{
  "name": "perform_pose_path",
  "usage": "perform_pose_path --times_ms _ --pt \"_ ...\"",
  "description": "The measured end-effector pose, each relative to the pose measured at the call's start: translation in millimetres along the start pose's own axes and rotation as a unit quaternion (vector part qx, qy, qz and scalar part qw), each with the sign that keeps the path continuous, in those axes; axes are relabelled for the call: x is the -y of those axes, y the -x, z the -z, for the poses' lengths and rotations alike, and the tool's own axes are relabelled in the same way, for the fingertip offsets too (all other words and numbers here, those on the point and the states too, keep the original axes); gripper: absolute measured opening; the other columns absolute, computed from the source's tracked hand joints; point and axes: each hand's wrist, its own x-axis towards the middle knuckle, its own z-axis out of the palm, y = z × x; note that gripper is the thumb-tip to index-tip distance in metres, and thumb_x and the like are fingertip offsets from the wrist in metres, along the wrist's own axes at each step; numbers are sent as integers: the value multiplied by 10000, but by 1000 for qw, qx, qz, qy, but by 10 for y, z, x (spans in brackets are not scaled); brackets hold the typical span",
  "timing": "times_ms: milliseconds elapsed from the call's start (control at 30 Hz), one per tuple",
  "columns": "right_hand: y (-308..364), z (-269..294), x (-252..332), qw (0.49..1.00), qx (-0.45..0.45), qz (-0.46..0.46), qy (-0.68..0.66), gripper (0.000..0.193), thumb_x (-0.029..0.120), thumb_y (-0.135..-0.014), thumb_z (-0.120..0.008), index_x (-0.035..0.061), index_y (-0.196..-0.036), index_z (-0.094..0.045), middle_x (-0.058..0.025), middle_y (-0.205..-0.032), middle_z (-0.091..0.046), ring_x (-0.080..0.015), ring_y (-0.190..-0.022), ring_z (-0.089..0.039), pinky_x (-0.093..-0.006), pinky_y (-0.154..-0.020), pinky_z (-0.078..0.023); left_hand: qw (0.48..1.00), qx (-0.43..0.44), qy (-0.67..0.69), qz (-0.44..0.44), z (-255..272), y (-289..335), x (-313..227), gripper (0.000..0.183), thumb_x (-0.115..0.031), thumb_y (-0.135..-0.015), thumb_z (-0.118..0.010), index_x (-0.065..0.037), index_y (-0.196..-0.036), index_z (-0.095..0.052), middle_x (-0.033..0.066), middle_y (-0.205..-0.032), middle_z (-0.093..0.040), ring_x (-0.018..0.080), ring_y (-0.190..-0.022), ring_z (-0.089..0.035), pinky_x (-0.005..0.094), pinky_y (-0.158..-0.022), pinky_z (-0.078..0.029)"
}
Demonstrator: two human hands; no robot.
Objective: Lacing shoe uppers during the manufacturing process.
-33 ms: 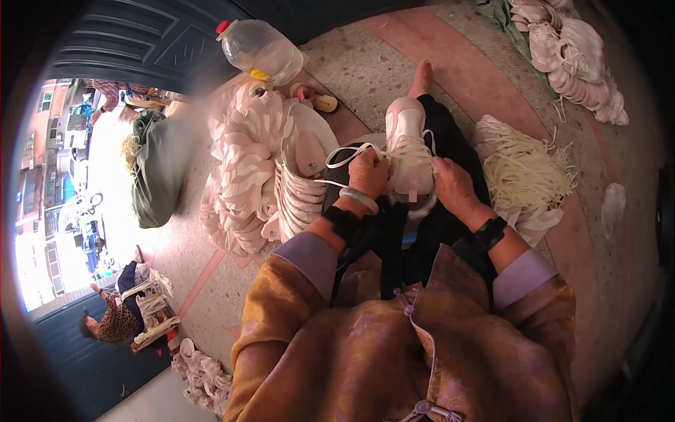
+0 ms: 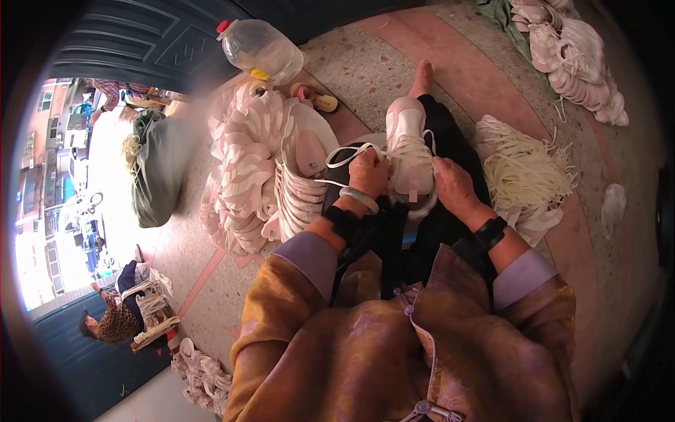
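A pale pink and white shoe upper (image 2: pixel 408 133) lies across my lap, its toe pointing away from me. A cream shoelace (image 2: pixel 351 148) runs through its eyelets and loops out to the left. My left hand (image 2: pixel 369 174) is closed on the lace at the upper's left side; its fingertips are partly hidden. On the opposite side, my right hand (image 2: pixel 455 184) pinches the upper's edge near the eyelets. Whether it also grips a lace end cannot be made out. A bangle and a dark band circle my left wrist, and another dark band circles my right.
Left of my legs stand stacked shoe uppers (image 2: pixel 239 169). A bundle of cream laces (image 2: pixel 524 172) lies to the right on more uppers. Farther off are a clear plastic jug (image 2: pixel 260 53), a slipper (image 2: pixel 323 103), a green sack (image 2: pixel 155 176) and a seated person (image 2: pixel 116 316).
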Motion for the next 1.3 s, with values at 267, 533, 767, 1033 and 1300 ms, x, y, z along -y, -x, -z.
perform_pose_path --times_ms 267,533,767,1033,1300 --pt "4 -7 -21 1000 5 -2 -2 273 13 -718 -467 21 -990 -496 -153 -834 -544 -342 -789 -550 -399 -686 -466 984 76 -154 -47 86 -111 -84 75 -74 -780 -523 -6 -756 -541 56 -576 -563 124 -423 -557 246 -352 -439" --pt "-24 -20 -98 993 -10 -53 -107 247 37 -740 -471 34 -984 -512 -189 -835 -588 -369 -780 -566 -412 -676 -468 976 200 -82 27 141 -304 -145 94 -90 -780 -555 -4 -806 -582 52 -597 -586 116 -440 -570 231 -373 -465" --pt "-55 1 -142 989 5 -81 -127 205 76 -751 -492 47 -949 -536 -188 -801 -600 -359 -771 -580 -408 -661 -467 987 139 -85 11 107 -257 -119 119 -93 -760 -589 21 -778 -560 75 -598 -589 134 -441 -581 236 -362 -472" --pt "-104 -64 -135 995 5 -63 -80 231 58 -735 -463 65 -954 -536 -198 -796 -594 -382 -763 -564 -439 -681 -460 979 97 -84 -157 106 -64 59 203 -95 -712 -656 5 -671 -484 75 -561 -550 127 -434 -570 242 -343 -439" --pt "-137 -23 -51 996 6 -50 -70 233 54 -738 -456 54 -958 -533 -192 -814 -596 -375 -773 -567 -436 -688 -462 934 -54 -264 -236 26 -105 71 303 -180 -614 -724 -3 -673 -486 115 -608 -571 209 -551 -605 321 -514 -486"
